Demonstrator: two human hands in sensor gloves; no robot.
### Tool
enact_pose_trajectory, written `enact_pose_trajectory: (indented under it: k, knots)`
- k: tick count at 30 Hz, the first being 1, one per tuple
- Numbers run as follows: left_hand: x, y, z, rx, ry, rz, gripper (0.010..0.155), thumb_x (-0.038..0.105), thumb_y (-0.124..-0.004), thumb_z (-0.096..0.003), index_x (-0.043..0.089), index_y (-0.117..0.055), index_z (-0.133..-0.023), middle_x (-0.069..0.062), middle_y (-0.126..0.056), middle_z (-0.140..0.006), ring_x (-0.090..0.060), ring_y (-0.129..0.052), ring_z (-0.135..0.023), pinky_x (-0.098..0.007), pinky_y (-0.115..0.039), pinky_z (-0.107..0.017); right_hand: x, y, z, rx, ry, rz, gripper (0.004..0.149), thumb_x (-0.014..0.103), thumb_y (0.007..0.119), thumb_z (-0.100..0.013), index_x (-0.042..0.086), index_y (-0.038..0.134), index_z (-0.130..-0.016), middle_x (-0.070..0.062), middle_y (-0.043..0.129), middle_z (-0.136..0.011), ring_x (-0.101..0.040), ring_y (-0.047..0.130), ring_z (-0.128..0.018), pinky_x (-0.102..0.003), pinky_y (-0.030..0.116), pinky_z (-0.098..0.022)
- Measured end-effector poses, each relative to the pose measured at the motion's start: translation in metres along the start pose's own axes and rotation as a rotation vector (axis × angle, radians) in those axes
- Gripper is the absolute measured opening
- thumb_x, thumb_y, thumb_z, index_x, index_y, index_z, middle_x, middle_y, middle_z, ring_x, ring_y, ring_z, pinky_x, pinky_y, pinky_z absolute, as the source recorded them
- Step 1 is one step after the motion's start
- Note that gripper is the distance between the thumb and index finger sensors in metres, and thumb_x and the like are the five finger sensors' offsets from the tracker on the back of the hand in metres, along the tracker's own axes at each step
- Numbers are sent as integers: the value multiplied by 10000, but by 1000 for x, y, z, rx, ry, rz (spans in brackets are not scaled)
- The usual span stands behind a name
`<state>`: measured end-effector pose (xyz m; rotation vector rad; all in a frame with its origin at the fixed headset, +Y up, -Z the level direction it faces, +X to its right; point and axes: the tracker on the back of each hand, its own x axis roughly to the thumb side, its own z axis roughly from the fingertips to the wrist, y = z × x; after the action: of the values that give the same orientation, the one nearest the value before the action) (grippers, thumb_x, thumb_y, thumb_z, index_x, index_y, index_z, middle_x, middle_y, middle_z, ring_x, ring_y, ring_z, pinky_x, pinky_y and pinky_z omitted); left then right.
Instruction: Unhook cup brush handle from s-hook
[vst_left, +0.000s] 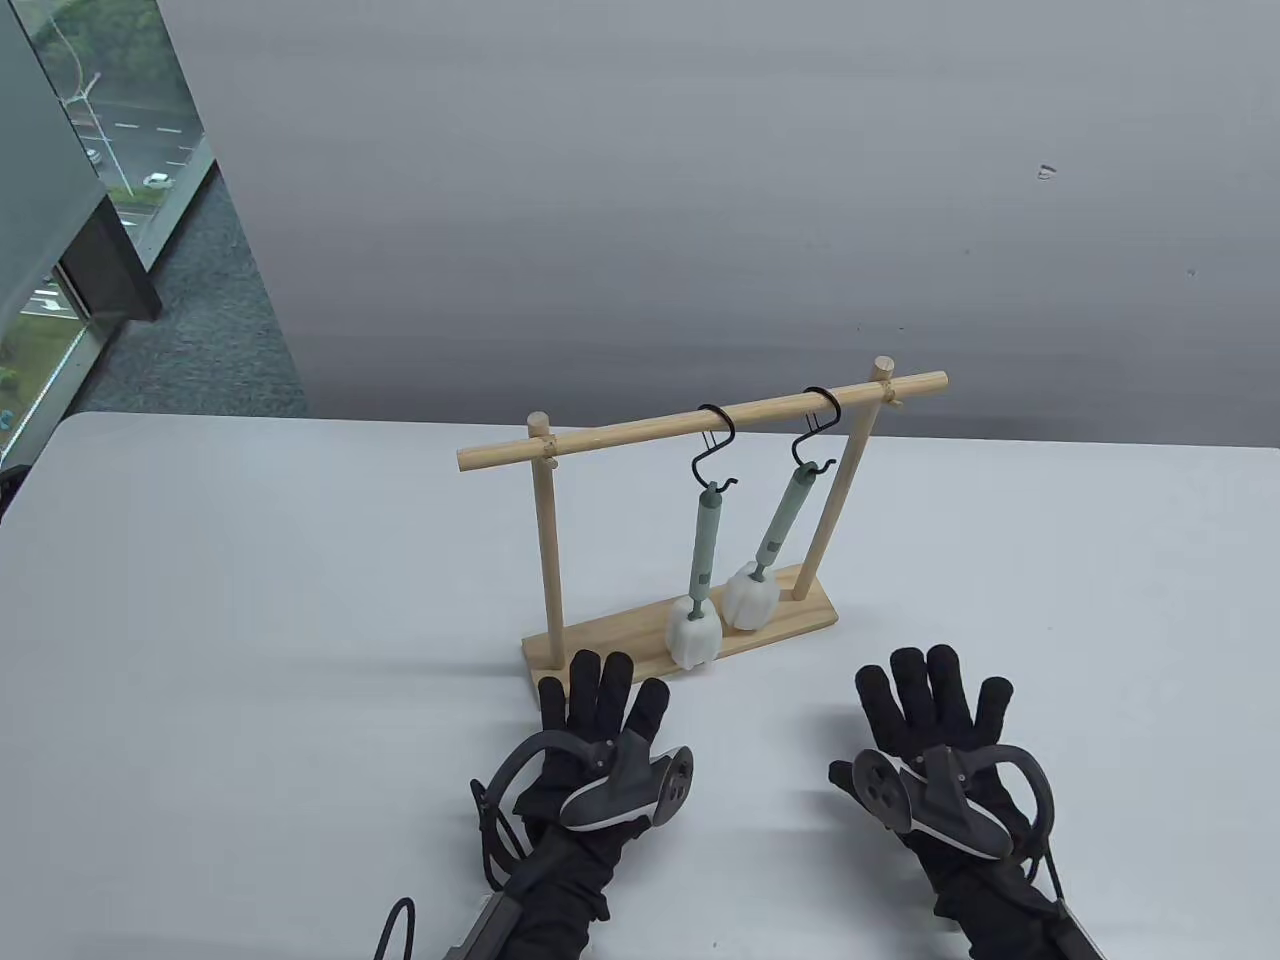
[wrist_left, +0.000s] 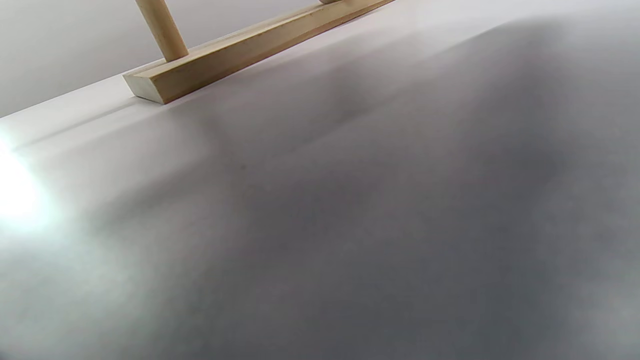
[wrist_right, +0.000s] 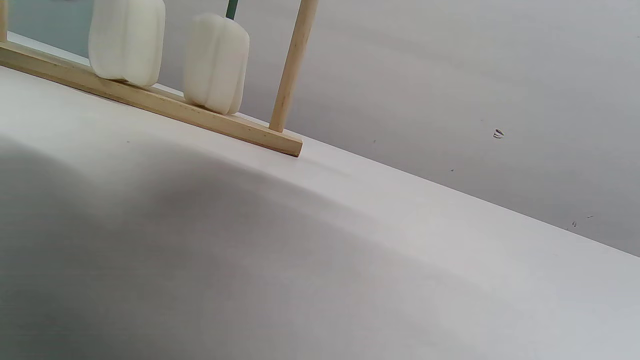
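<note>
At far left of the table view, a window strip showed a road w/ cars, blurred and cut off by the frame edge. The white table ran across the lower half. The left hand, in a black sensor glove w/ a grey tracker on its back, lay palm-down w/ fingers spread flat, holding nothing; its fingertips sat at or over the near-left corner of the light wooden rack base, contact hard to judge. The left wrist view gave only blurred tabletop plus that base corner and one post foot; no fingers in it. On the rack, a wooden crossbar carried two black wire s-hooks. The left s-hook held the left cup brush, sage-green handle hanging near-vertical, its white sponge head low in front of the base. The right s-hook held the second brush handle, tilted, its white head at base level; whether it touched the base was unclear. Both handles were on their hooks. The right wrist view cut both heads off at the top edge, handles mostly hidden. The right hand, same glove and tracker, lay well right of the brushes, apart from the rack, fingers open and extended, holding nothing.
</note>
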<state>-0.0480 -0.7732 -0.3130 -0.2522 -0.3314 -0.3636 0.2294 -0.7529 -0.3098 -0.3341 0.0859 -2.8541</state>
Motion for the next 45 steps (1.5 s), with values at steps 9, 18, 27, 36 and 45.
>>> enact_pose_trajectory:
  k: [9, 18, 27, 36, 45]
  knots:
    - [-2, 1, 0, 26, 13, 35, 955, 707, -488, -480, 135, 75, -998, -319, 86, -1063, -621, -34, -1005, -738, -231, -678, -1, 1, 0, 1, -5, -11, 917, 692, 471, -423, 139, 157, -1082, -259, 131, -1111, -548, 166, -1053, -779, 116, -603]
    - [-12, 10, 10, 288, 20, 167, 880, 620, -605, -477, 93, -210, -1061, -288, -358, -1130, -569, -475, -1025, -669, -480, -679, -2, 1, 0, 6, -1, -30, 904, 678, 486, -431, 139, 165, -1081, -266, 158, -1111, -549, 212, -1056, -779, 131, -604]
    - [-35, 24, 13, 463, 37, 558, 774, 527, -677, -487, 84, -394, -1055, -238, -586, -1081, -500, -704, -944, -593, -630, -630, -3, 1, -1, 14, -8, -71, 901, 677, 488, -432, 138, 172, -1081, -268, 173, -1112, -550, 245, -1059, -780, 141, -606]
    - [-33, 32, -6, 544, -29, 950, 739, 439, -731, -493, 75, -411, -1051, -234, -570, -1084, -500, -687, -954, -599, -619, -636, -3, 2, -1, 30, -23, -104, 898, 678, 490, -430, 134, 203, -1085, -267, 221, -1115, -546, 295, -1061, -781, 159, -608]
    - [-34, 59, -42, 636, 92, 1266, 728, 402, -770, -484, 87, -430, -1045, -208, -584, -1079, -469, -705, -952, -565, -644, -630, -7, 2, 0, 31, -18, -137, 888, 673, 494, -432, 132, 241, -1088, -263, 252, -1116, -543, 323, -1060, -779, 169, -610]
